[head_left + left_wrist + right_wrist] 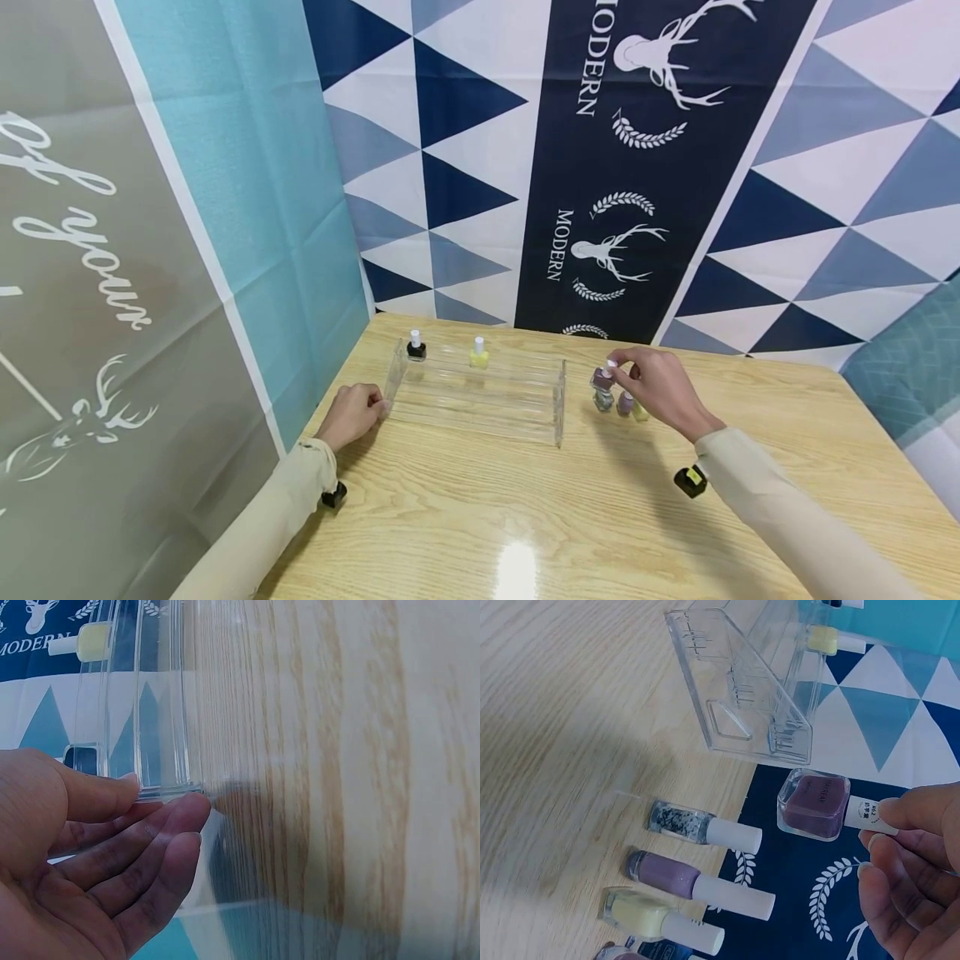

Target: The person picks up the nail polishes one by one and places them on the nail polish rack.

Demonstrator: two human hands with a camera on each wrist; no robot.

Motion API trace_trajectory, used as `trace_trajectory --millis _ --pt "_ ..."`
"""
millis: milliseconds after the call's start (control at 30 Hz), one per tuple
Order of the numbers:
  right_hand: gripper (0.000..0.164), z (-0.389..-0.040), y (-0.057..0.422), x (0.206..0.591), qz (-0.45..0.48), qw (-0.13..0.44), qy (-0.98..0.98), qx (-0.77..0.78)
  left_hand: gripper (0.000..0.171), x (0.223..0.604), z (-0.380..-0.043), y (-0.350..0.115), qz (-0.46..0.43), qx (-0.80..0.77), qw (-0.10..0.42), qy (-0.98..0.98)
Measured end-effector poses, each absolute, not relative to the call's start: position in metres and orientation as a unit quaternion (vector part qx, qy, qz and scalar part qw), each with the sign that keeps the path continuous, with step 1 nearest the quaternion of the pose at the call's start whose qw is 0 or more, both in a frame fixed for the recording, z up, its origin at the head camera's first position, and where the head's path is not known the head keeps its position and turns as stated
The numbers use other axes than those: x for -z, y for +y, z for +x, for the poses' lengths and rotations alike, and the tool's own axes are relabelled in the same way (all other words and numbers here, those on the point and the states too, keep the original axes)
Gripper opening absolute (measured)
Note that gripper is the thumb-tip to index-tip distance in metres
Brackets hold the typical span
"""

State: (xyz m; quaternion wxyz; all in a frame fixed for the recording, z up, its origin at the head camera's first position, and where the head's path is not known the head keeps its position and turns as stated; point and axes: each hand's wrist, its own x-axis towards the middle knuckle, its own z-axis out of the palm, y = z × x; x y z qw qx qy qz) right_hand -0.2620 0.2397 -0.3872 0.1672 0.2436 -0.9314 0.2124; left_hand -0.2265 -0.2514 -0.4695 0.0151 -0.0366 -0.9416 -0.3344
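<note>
My right hand (663, 387) pinches the white cap of a mauve nail polish bottle (815, 804), raised above the other bottles to the right of a clear tiered display rack (480, 429). At the rack's left end, the thumb and fingertips of my left hand (127, 855) grip the side panel. On the rack's back tier stand a black nail polish bottle (416, 350) and a yellow one (478, 357). Below my right hand are a speckled nail polish bottle (681, 821), a lilac one (667, 875) and a pale yellow one (636, 912).
More bottles (615, 952) show partly at the bottom edge of the right wrist view. The wooden table (450, 517) meets a patterned cloth backdrop (480, 167) behind the rack, and another cloth (300, 250) hangs along the left side.
</note>
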Motion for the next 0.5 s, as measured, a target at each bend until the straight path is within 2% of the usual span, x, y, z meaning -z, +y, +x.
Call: trace_trajectory --millis 500 --pt "0.011 -0.269 0.226 0.384 0.241 0.162 -0.933 -0.215 0.022 0.470 -0.227 -0.253 -0.039 0.334 0.017 -0.942"
